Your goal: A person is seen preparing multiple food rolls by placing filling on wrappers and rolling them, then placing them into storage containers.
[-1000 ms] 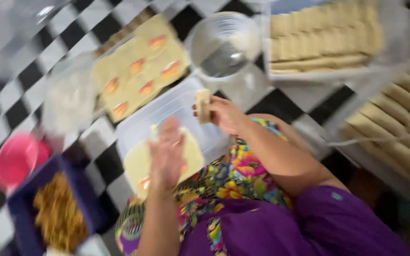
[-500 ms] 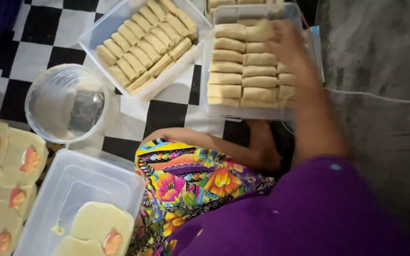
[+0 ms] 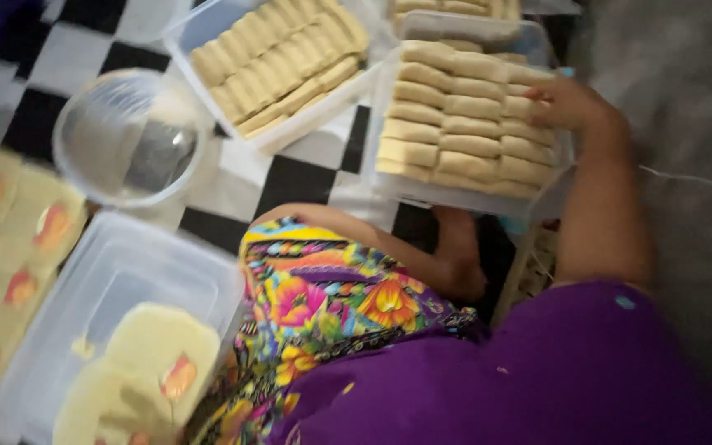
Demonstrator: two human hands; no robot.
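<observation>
While your right hand (image 3: pixel 574 103) rests on the rolls (image 3: pixel 463 124) in the clear tray (image 3: pixel 463 198), its fingers seem curled over one roll, though blur hides the grip. Below that tray, your left hand (image 3: pixel 459 268) is too shadowed to tell its fingers.

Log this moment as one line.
right hand: rests on pale rolled pastries in clear plastic tray | left hand: not in view | nearby: clear round bowl, second tray of rolls | floor: checkered tiles

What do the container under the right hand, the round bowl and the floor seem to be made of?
The container under the right hand looks like clear, slightly frosted plastic: the rolls show through its wall. The round bowl seems transparent plastic or glass, glossy, with highlights. The floor looks like smooth black-and-white checkered tile or vinyl.
</observation>
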